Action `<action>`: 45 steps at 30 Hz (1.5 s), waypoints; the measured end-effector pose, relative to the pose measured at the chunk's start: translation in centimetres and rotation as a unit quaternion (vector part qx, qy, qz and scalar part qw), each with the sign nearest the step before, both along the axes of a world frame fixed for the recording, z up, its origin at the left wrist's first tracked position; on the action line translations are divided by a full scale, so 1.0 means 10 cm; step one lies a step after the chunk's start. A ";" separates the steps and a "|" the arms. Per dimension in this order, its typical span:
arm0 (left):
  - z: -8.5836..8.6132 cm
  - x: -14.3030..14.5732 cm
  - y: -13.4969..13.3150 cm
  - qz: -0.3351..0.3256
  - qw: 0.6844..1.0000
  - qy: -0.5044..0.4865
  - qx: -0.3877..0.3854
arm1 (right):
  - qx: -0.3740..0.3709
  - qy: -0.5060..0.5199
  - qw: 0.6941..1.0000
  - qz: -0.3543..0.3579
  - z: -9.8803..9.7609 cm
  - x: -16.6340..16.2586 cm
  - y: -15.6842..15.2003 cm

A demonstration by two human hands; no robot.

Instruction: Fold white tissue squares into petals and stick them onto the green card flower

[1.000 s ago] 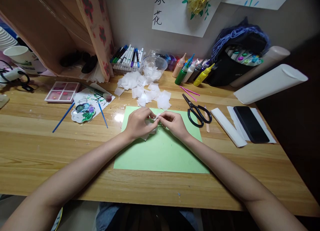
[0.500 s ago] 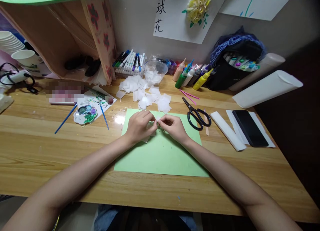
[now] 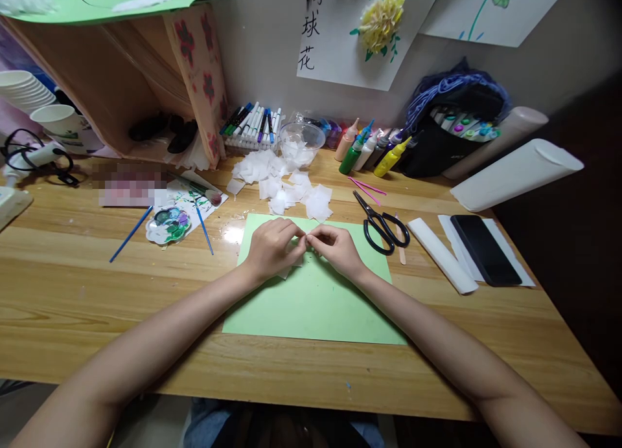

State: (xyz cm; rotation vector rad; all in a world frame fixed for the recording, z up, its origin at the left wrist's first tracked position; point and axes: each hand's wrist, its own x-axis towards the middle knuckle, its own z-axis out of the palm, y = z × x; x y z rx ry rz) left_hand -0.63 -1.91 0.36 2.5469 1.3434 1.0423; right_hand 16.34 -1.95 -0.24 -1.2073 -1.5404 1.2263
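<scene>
Vs. 1 s ago, little is changed: both hands are kept at the far edge of the green sheet point(image 3: 311, 305), fingertips drawn a bit closer together, so less white is seen between them. More of the wall poster is shown, as the view is tipped up slightly.

The left hand point(image 3: 273, 248) and right hand point(image 3: 336, 248) are met fingertip to fingertip over the sheet's far-middle part. The fingers of both are curled in and pinched on a small white tissue piece point(image 3: 296, 262), which is mostly hidden; only its edge is seen under the left hand, approx. touching the sheet.

Counted:
- 1 green sheet, flat on the table point(image 3: 72, 286).
- 1 heap of white tissue squares point(image 3: 276, 182) just beyond the sheet; too many to count.
- 1 clear bowl point(image 3: 302, 140) beyond the heap, w/ more tissue in it.
- 1 pr. of scissors point(image 3: 381, 223) just right of the sheet's far corner; 1 wooden stick point(image 3: 401, 248) beside them.
- 2 pink sticks point(image 3: 368, 188) beyond the scissors.
- 1 black phone point(image 3: 484, 248) well right of the sheet.
- 2 blue brushes point(image 3: 130, 234) left of the sheet, w/ 1 paint palette point(image 3: 169, 223) between them.
- At least 5 paint bottles point(image 3: 374, 151) far right of the bowl; exact no. cannot be told.
</scene>
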 end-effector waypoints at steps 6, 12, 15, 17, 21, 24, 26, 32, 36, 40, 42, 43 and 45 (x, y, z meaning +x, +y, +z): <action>0.01 0.01 0.01 0.021 0.999 -0.024 -0.004 | 0.008 -0.003 1.000 0.005 0.01 0.00 0.00; 0.02 0.01 0.05 0.092 0.983 -0.119 -0.108 | -0.002 -0.007 1.000 -0.013 0.03 0.01 0.00; 0.01 -0.02 0.11 0.124 0.965 -0.169 -0.158 | -0.004 -0.011 1.000 -0.027 0.03 0.02 0.01; 0.00 -0.04 0.17 0.149 0.952 -0.201 -0.178 | -0.007 -0.012 0.999 -0.043 0.03 0.02 0.02; -0.04 -0.09 0.25 0.191 0.930 -0.249 -0.191 | -0.028 0.015 0.997 -0.076 0.02 0.03 0.06; -0.06 -0.12 0.28 0.192 0.922 -0.262 -0.209 | -0.062 0.041 0.993 -0.086 0.02 0.03 0.11; -0.08 -0.13 0.28 0.173 0.919 -0.272 -0.227 | -0.092 0.060 0.990 -0.085 0.03 0.04 0.14; -0.10 -0.14 0.30 0.156 0.925 -0.285 -0.199 | -0.095 0.131 0.983 -0.085 -0.01 0.07 0.19; -0.10 -0.15 0.29 0.176 0.926 -0.288 -0.169 | -0.036 0.045 0.998 -0.033 -0.01 0.07 0.14; -0.09 -0.14 0.29 0.178 0.923 -0.300 -0.164 | 0.079 -0.109 0.981 0.142 0.05 0.09 0.07; -0.09 -0.13 0.29 0.175 0.922 -0.304 -0.163 | 0.119 -0.151 0.967 0.169 0.07 0.09 0.05; -0.09 -0.13 0.29 0.174 0.922 -0.305 -0.163 | 0.130 -0.160 0.964 0.170 0.07 0.09 0.04; -0.09 -0.13 0.29 0.172 0.922 -0.306 -0.164 | 0.147 -0.164 0.961 0.169 0.06 0.07 0.03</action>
